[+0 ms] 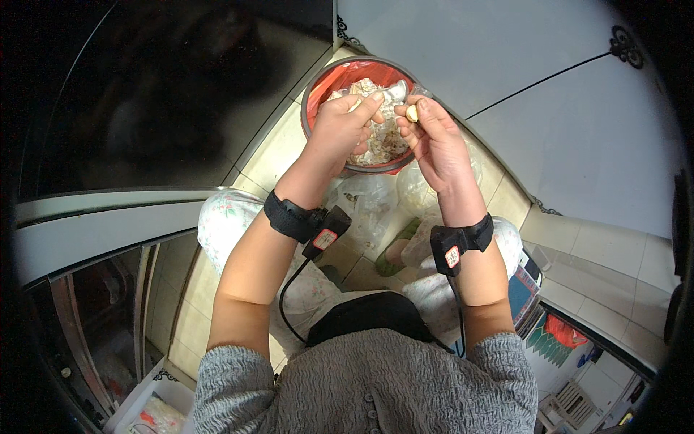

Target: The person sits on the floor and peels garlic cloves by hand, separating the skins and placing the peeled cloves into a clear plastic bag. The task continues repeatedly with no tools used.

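Note:
Both my hands are raised over a round bin (309,100) lined with a red plastic bag (332,81). Dry papery garlic skins (379,149) fill much of it. Between the thumb and fingers of my right hand (442,138) is a pale garlic clove (412,113). My left hand (341,122) has curled fingers, thumb against the forefinger, with a pale sliver showing beside the thumb. Whether it grips anything is hard to make out. A shiny silvery piece (398,91) shows just past the left fingertips; its kind is unclear.
Clear plastic bags (415,187) with pale contents stand on the tiled floor (265,163) between my knees and the bin. Grey cabinet doors (542,125) rise at the right, a glossy black panel (162,97) at the left. Black straps with cabled devices (325,233) circle both wrists.

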